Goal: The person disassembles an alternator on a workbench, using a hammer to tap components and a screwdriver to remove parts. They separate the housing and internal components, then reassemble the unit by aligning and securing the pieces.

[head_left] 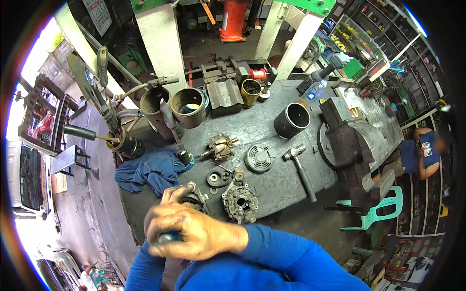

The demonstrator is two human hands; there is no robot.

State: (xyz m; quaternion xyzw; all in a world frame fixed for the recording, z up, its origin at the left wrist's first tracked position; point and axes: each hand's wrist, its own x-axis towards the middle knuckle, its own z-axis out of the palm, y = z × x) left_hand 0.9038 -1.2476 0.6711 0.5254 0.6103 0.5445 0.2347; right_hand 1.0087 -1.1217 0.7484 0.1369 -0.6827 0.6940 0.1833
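My right hand is closed in a fist round a hand tool, whose blue handle and rounded metal end show between the fingers; the rest is hidden. Mostly covered by it, my left hand has its fingers bent against a metal alternator housing at the bench's near edge. To the right lies another alternator housing with electrical parts on it. Beyond are a small pulley, a copper-wound rotor and a vented end cover.
A hammer lies right of the end cover, near a dark metal cylinder and a large vise. Blue cloth is bunched at the left. Tool-filled cans line the back left. A person sits far right by a green chair.
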